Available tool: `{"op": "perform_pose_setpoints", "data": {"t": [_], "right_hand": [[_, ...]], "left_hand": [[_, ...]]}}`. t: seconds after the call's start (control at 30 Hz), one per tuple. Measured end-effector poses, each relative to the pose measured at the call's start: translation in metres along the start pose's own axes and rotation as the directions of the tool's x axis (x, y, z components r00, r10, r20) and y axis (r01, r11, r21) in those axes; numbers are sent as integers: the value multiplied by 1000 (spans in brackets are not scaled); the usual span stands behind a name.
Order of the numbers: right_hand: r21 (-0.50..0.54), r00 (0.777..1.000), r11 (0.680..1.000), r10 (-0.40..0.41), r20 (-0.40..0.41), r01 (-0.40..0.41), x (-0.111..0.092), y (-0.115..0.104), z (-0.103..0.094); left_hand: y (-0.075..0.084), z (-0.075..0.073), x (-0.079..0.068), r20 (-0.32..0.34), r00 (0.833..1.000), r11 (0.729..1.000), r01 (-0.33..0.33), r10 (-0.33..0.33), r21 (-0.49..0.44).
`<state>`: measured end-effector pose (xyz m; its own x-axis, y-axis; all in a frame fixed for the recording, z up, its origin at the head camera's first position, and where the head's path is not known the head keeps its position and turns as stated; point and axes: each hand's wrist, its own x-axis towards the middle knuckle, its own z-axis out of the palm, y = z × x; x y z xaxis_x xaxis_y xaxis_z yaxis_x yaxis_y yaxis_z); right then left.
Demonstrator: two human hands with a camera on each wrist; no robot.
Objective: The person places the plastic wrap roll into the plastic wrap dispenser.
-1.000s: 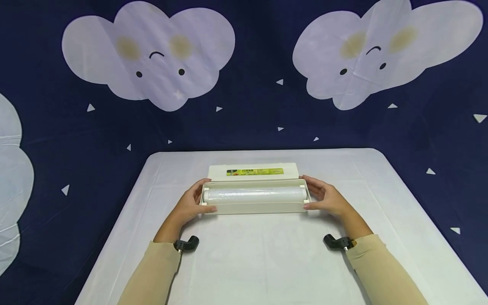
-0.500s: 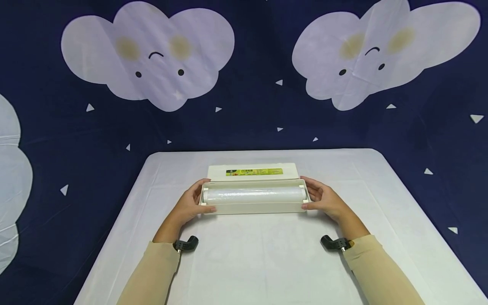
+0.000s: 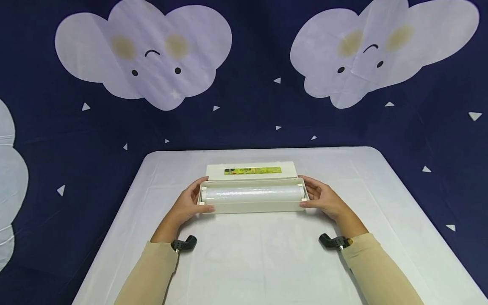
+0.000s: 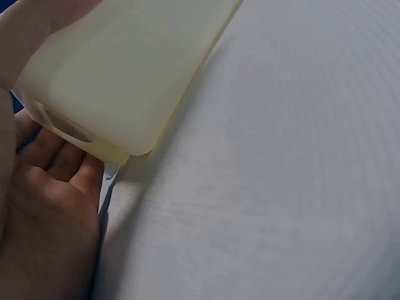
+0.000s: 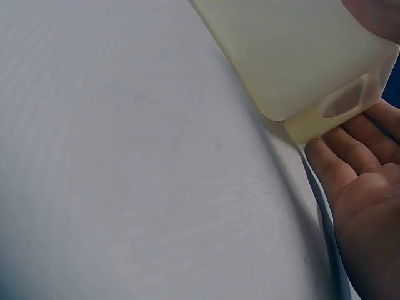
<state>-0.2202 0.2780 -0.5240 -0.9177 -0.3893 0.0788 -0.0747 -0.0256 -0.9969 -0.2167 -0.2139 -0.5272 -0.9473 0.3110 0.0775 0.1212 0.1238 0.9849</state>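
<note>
A long cream-coloured cling film box [image 3: 251,206] lies on the white-covered table with its lid [image 3: 212,173] tipped back behind it. The lid bears a yellow-green label [image 3: 252,170]. Inside the box runs a roll of clear film [image 3: 253,194]. My left hand [image 3: 187,205] holds the left end, thumb on the front wall and fingers round the back. At the opposite end, my right hand [image 3: 327,201] grips in the same manner. Both wrist views show an end wall with an oval slot, the fingers [image 5: 353,150] close beside it.
The table [image 3: 263,258] has a white cloth over it and rounded far corners. Behind stands a dark blue curtain [image 3: 244,123] printed with pale clouds and small triangles. A black wrist camera [image 3: 184,243] juts inward from the left wrist, another [image 3: 331,241] from the right.
The head view has shifted a little. My right hand has crept slightly left along the box's end; the left hand and the box stay in place.
</note>
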Motion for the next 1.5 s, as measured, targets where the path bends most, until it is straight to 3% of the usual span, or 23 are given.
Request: {"op": "perform_pose_setpoints", "data": {"t": [0.33, 0.6, 0.7, 0.8, 0.87, 1.0, 1.27, 1.4, 1.5], "right_hand": [[11, 1000, 1000, -15, -1, 15, 1, 1, -1], [1, 1000, 1000, 7, -14, -7, 2, 1, -2], [5, 1000, 1000, 8, -18, -8, 2, 1, -2], [8, 1000, 1000, 9, -24, -9, 1, 1, -3], [10, 1000, 1000, 7, -23, -6, 1, 1, -3], [20, 1000, 1000, 3, -18, -3, 1, 1, -3], [37, 1000, 999, 2, 5, -2, 1, 4, -2], [46, 1000, 999, 3, -7, -2, 0, 5, -2], [42, 1000, 999, 1, -6, -1, 1, 5, -1]], "left_hand": [[-2, -8, 6, 45, 992, 993, -116, 116, 6], [10, -21, 20, 62, 963, 960, -266, 262, 88], [19, -26, 25, 65, 965, 954, -261, 254, 150], [29, -30, 32, 55, 979, 940, -203, 196, 275], [36, -34, 38, 45, 989, 909, -146, 139, 390], [47, -42, 47, 54, 997, 817, -78, 57, 572], [61, -54, 70, 124, 992, 678, -93, 3, 730], [58, -58, 83, 165, 986, 616, -121, -15, 778], [51, -59, 90, 176, 982, 585, -107, -62, 804]]}}
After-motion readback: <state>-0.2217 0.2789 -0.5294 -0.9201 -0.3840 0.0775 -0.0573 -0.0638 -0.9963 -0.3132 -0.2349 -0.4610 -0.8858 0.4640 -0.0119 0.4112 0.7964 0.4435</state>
